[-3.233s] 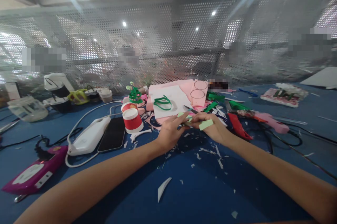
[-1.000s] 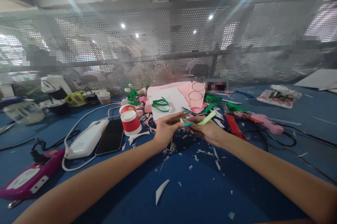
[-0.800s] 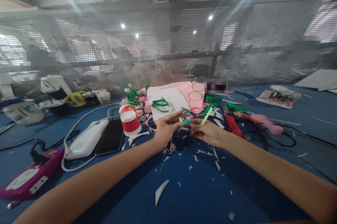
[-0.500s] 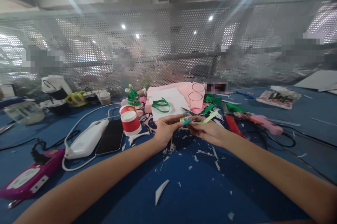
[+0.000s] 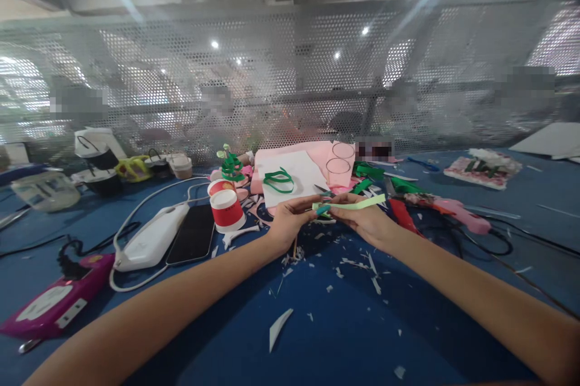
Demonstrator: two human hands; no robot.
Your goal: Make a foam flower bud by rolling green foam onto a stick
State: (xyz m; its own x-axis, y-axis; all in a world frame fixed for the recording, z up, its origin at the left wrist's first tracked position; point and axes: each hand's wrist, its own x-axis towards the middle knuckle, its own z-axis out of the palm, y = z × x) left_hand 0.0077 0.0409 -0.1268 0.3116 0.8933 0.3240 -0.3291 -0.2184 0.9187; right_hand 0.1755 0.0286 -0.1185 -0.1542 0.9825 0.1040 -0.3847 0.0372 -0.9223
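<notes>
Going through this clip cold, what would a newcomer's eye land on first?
Probably the pale green strip near the center, pinched in the fingers of the left hand and right hand, its free end lying across the right. Next, the bright red-and-white cup left of the hands, and the purple power strip at the table's lower left.

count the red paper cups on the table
2: the front cup beside the black phone, and the rear cup just behind the front cup, partly covered. More may be hidden.
</notes>
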